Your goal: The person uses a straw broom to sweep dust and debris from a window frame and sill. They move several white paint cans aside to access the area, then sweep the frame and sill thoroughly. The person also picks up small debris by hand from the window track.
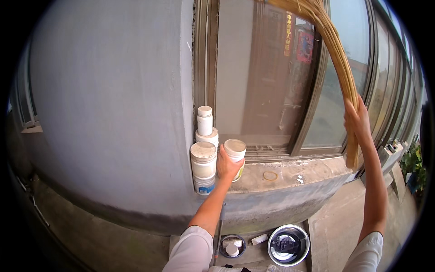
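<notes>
My left hand (228,164) is wrapped around a white plastic jar (235,153) with a dusty lid, at the window sill (261,180). My right hand (358,117) grips a long bundle of tan dried stalks (334,40) near its lower end. The bundle, much like a straw broom, curves up across the window and leaves the view at the top. Left of the held jar stand stacked white jars (204,166), the lowest bearing a blue label. Behind them, a small white bottle (205,124) rests on another white tub (208,136).
A tan ring (270,175) lies on the sill before the sliding glass window (258,85). Below, a metal basin (307,246) holds dark liquid and dark cloth. Beside it are a small dark basin (244,253) with white items and a thin pole (219,234). A grey wall (112,102) rises at left.
</notes>
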A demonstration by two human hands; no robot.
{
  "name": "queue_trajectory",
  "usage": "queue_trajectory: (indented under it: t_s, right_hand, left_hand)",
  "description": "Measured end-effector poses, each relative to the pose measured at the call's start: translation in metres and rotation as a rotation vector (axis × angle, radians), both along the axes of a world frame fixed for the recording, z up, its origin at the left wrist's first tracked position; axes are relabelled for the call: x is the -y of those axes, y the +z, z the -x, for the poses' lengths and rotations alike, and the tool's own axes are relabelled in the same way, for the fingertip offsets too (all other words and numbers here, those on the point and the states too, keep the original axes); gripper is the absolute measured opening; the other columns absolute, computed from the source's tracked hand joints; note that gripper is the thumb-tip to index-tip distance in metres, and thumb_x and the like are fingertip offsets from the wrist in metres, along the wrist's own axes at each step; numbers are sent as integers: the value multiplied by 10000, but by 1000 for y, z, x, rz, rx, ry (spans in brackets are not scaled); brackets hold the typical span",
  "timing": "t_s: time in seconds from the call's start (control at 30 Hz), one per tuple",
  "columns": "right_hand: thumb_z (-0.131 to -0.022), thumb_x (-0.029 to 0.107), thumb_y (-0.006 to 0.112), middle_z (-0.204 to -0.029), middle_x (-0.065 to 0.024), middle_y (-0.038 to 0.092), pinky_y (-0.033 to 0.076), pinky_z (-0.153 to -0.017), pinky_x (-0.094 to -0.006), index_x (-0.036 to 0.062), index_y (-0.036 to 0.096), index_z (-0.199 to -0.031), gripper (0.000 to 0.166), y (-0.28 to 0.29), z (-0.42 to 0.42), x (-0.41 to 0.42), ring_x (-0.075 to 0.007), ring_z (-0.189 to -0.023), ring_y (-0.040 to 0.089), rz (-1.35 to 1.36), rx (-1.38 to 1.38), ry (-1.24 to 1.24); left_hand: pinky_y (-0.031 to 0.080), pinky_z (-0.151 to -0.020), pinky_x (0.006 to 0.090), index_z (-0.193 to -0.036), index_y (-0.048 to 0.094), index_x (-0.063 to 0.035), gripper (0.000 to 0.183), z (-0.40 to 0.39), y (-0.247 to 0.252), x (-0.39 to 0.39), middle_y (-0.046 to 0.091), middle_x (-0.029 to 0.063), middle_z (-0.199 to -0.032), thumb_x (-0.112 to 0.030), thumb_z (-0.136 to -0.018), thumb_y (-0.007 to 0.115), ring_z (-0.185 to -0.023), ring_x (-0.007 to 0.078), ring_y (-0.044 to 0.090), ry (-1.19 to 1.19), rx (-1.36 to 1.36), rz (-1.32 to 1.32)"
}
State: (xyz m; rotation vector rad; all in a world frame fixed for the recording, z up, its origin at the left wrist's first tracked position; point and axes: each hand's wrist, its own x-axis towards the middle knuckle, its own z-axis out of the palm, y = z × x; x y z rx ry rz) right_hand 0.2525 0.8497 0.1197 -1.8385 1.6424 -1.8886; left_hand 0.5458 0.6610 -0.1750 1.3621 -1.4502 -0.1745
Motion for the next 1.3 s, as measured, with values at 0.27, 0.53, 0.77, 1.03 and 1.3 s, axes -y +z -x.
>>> queue_trajectory:
  t_s: [0.27,0.53,0.77,1.03,1.3]
  right_hand:
    - [-892,328,594,-653,-55,550,464,-484,-322,80,504,-1115,346,-62,-28,73,-156,-534,560,-145,-166,-26]
    - [-814,170,632,-717,-65,584,466,-564,-308,89,500,-1250,463,-171,71,-57,-141,-613,570,-423,-208,-249]
    - [-826,196,642,-757,-88,615,469,-569,-333,97,472,-1281,496,-130,14,-10,-188,-598,587,-356,-151,-93]
    - [-776,157,699,-894,-199,662,509,-706,-411,97,472,-1265,543,-182,147,-93,-355,-831,660,-492,-544,-512]
    - [-734,128,729,-892,-189,656,507,-691,-408,188,468,-1298,625,-162,69,-58,-349,-801,657,-317,-527,-287]
  left_hand:
    - [449,-884,479,-1355,241,-41,994,0,-7,-1,496,240,-1147,-315,-596,821,-1060,409,515,24,-24,129]
    - [406,-971,457,-1355,266,-15,972,7,-8,-4,472,245,-1232,-253,-597,826,-1156,409,469,-48,-105,192]
    - [431,-953,459,-1359,271,-23,969,0,-13,4,467,223,-1258,-278,-603,821,-1157,396,482,6,-79,106]
    - [420,-970,446,-1357,287,-20,962,9,-19,6,461,233,-1279,-275,-600,822,-1171,396,473,14,-73,181]
    - [409,-978,448,-1363,299,-27,988,0,-21,3,495,246,-1256,-261,-567,836,-1152,407,495,6,-97,208]
